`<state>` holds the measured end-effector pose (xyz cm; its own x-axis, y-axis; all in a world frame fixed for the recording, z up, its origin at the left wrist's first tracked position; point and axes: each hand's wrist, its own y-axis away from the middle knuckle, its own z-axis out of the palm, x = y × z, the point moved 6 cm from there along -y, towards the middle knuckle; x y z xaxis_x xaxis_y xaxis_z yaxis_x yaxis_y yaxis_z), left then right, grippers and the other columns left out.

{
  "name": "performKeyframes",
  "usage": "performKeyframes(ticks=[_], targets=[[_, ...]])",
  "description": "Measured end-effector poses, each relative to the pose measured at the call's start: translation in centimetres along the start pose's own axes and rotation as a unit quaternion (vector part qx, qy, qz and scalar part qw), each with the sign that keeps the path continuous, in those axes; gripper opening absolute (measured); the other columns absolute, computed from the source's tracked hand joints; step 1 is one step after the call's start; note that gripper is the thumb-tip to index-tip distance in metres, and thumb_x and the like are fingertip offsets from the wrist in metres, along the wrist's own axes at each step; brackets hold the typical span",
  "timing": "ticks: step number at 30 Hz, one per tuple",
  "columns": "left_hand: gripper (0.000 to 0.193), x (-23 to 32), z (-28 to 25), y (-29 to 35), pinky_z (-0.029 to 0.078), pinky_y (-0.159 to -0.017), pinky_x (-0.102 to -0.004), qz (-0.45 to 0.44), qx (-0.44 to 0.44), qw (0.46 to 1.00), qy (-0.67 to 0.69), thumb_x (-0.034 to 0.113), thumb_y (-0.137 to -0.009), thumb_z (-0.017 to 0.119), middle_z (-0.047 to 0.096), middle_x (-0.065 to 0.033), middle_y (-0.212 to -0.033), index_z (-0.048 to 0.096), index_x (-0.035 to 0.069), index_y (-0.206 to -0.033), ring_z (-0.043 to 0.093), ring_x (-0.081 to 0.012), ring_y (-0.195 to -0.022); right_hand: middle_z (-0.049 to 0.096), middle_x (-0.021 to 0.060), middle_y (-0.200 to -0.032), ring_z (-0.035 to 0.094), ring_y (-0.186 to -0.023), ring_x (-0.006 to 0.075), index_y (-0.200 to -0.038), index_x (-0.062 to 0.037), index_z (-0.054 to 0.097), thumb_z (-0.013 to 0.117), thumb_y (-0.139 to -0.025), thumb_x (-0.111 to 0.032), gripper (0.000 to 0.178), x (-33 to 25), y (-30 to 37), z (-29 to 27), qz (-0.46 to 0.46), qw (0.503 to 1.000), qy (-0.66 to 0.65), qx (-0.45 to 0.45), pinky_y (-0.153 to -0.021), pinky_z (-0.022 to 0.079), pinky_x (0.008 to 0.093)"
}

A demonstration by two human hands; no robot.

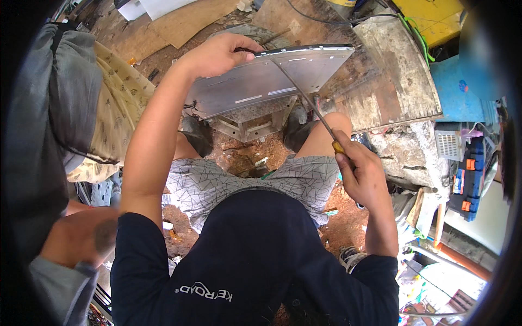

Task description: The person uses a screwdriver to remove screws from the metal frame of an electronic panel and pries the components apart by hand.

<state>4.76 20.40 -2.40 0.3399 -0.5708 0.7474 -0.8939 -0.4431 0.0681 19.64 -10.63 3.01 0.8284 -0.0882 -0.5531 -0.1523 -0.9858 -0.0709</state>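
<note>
A thin, flat metal-backed panel point(304, 76), like the back of a flat display, stands tilted on edge in front of my knees. My left hand point(217, 55) is closed over its far upper edge, thumb on the near side and fingers partly hidden behind. In my right hand point(359, 169) is a long screwdriver point(300, 91), gripped by its yellowish handle. Its thin shaft slants up and left, and the tip meets the panel's upper edge just right of my left fingers. Whether the tip is wedged in a gap I cannot tell.
Under the panel sits a low grey stool or frame point(250, 124). A worn wooden board point(399, 89) lies to the right, near a blue sheet point(462, 89) and a blue-orange toolbox point(474, 179). Another person's leg point(81, 233) is close on my left. Scraps litter the dirt floor.
</note>
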Motion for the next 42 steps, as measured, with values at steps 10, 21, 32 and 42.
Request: performKeyframes(ticks=[10, 21, 32, 42], targets=[[0.032, 0.3, 0.1, 0.6, 0.048, -0.101, -0.0348, 0.009, 0.006, 1.0, -0.02, 0.012, -0.099, 0.062, 0.069, -0.0102, -0.126, 0.066, 0.004, -0.13, 0.063, -0.0203, -0.115, 0.067, 0.0175, -0.09, 0.066, -0.074, 0.0365, -0.138, -0.0042, 0.059, 0.062, -0.094, -0.004, 0.044, -2.4, 0.2, -0.4, 0.038, 0.996, 0.081, -0.022, -0.067, 0.052, 0.0425], [0.03, 1.4, 0.5, 0.7, 0.049, -0.098, -0.037, 0.069, 0.032, 0.997, -0.023, 0.007, -0.096, 0.062, 0.071, -0.0139, -0.115, 0.068, 0.002, -0.126, 0.065, -0.025, -0.11, 0.067, 0.0191, -0.084, 0.065, -0.073, 0.0404, -0.139, -0.0033, 0.056, 0.06, -0.093, -0.004, 0.046, -5.8, -1.3, -4.1, 0.067, 0.973, 0.203, -0.089, -0.066, 0.05, 0.049], [0.03, 1.2, 0.2, 1.5, 0.05, -0.095, -0.0389, 0.095, 0.115, 0.985, -0.084, 0.01, -0.097, 0.062, 0.069, -0.0175, -0.115, 0.067, 0.002, -0.126, 0.065, -0.031, -0.109, 0.067, 0.0215, -0.085, 0.067, -0.076, 0.0412, -0.141, -0.001, 0.055, 0.062, -0.094, -0.008, 0.048, -4.0, -0.2, 1.4, 0.096, 0.995, -0.011, -0.036, -0.07, 0.053, 0.0445], [0.028, 2.0, 0.5, 2.0, 0.053, -0.089, -0.0396, 0.042, 0.176, 0.979, -0.095, 0.021, -0.096, 0.066, 0.072, -0.0185, -0.113, 0.072, 0.001, -0.116, 0.069, -0.0335, -0.1, 0.069, 0.022, -0.101, 0.068, -0.093, 0.0377, -0.143, -0.0013, 0.055, 0.062, -0.094, -0.006, 0.05, -2.4, 0.8, 2.4, 0.085, 0.993, -0.078, 0.024, -0.086, 0.053, 0.0393]])
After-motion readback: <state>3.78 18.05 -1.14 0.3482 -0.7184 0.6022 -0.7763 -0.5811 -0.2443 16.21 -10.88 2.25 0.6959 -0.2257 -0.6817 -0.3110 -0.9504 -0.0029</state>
